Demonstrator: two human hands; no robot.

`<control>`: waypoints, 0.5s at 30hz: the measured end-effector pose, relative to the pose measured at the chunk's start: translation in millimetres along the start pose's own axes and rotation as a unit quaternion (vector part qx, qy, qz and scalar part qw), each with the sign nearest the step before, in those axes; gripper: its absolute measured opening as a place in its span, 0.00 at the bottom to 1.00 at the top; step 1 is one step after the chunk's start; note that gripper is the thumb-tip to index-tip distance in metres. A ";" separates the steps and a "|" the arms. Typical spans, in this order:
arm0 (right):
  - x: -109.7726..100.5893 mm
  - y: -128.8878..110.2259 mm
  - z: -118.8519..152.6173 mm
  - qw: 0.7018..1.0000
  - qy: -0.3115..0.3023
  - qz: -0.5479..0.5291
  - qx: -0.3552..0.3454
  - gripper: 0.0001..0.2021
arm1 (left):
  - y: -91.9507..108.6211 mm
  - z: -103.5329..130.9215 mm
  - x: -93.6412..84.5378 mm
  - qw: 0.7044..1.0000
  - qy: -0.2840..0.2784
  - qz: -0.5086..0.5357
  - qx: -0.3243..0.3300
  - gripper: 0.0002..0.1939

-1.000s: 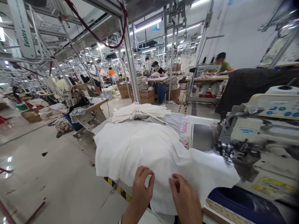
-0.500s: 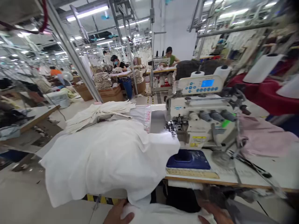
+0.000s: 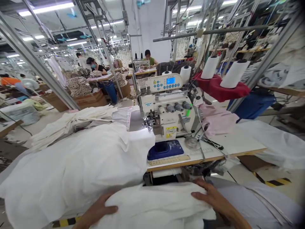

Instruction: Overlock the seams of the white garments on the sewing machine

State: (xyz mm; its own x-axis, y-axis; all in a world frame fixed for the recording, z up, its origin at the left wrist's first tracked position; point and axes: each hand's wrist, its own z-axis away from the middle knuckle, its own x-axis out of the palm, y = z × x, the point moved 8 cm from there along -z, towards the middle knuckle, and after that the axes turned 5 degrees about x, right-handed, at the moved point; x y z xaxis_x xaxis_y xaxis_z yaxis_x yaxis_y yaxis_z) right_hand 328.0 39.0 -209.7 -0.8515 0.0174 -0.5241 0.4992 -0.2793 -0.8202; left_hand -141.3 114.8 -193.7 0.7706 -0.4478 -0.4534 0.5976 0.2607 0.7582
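A bunched piece of white fabric (image 3: 154,203) spans the bottom middle of the view, held between both hands. My left hand (image 3: 98,208) grips its left side, thumb on top and fingers tucked out of sight. On the other side my right hand (image 3: 208,195) is closed on the upper right edge, thumb over the cloth. A larger white cloth (image 3: 78,168) drapes over the table at the left, and its right end lies under the needle area of a white overlock sewing machine (image 3: 166,111). The machine's small display is lit blue.
Stacked cream pieces (image 3: 73,122) lie behind the large cloth. Thread cones (image 3: 234,73) stand above red fabric. Pink cloth (image 3: 216,119) and black scissors (image 3: 211,142) rest right of the machine. White bags (image 3: 271,143) lie farther right. Co-workers sit at machines in the background.
The view has turned right, so the machine sits farther left. Both hands have come up into fuller view, with the bunched white fabric raised and more of it showing.
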 end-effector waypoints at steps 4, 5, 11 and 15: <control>-4.0 25.8 -12.6 0.997 0.050 0.058 0.021 0.20 | 17.0 -15.4 3.2 0.989 0.047 -0.084 0.116 0.20; -0.4 29.1 -8.8 0.995 0.064 0.073 0.015 0.21 | 14.3 -14.4 3.2 0.985 0.071 -0.098 0.123 0.20; 54.8 -0.6 50.5 0.980 -0.011 0.139 -0.140 0.10 | 26.2 54.9 24.9 0.871 0.302 -0.260 0.287 0.17; 87.7 -31.2 78.6 0.916 0.020 0.270 -0.296 0.16 | 64.7 84.5 103.6 0.828 0.152 -0.325 0.431 0.06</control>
State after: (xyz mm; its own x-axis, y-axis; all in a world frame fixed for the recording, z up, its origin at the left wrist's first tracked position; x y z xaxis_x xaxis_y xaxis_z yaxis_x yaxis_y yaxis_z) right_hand 225.1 -26.2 -212.1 -0.4545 0.0685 -0.8881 0.8553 0.3123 -0.4135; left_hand -41.4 13.0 -152.0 0.4470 0.0169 -0.8944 0.6293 -0.7165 0.3010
